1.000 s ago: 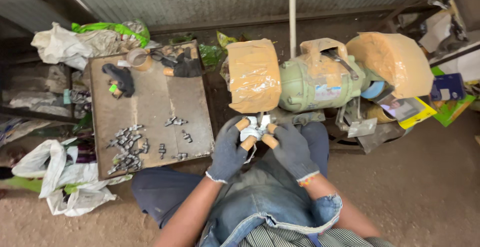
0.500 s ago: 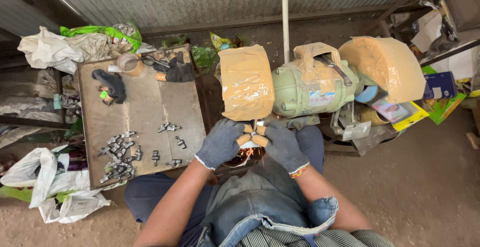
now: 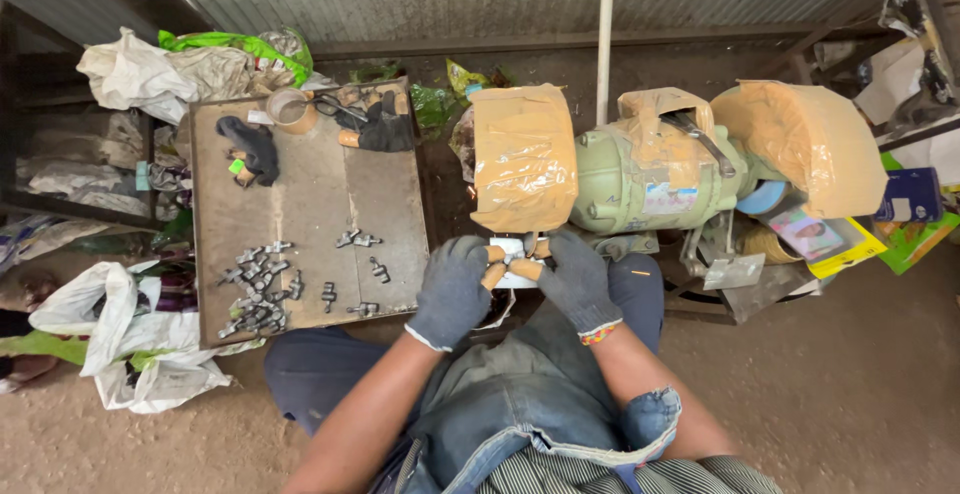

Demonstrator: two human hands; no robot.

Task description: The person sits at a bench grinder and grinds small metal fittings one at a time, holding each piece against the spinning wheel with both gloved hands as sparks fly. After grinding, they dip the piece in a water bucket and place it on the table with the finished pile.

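both gloved hands pinch one small pale metal piece [image 3: 517,262] between them: the left hand [image 3: 452,289] closes on its left end, the right hand [image 3: 578,279] on its right end, taped fingertips [image 3: 494,276] wrapped tight around it. the piece sits at the very centre of the grip, pushed up and forward, touching or almost touching the lower edge of the taped wheel cover [image 3: 524,157] just above the fingers. a second ago the hands held the piece lower, nearer the lap; half a second ago they were already up under the cover with a small orange glow beneath them. now no glow shows, so it looks as if the piece is pressed to the wheel or just resting there, which one i cannot tell. right of the grip lies the green motor body [image 3: 640,179], and beyond it the second taped cover [image 3: 805,139]. left of the grip stands a flat metal tray [image 3: 300,204] bearing a heap of small grey parts [image 3: 258,284], a dark glove [image 3: 252,146] and a tape roll [image 3: 288,109]. farther left, white plastic bags [image 3: 120,334].
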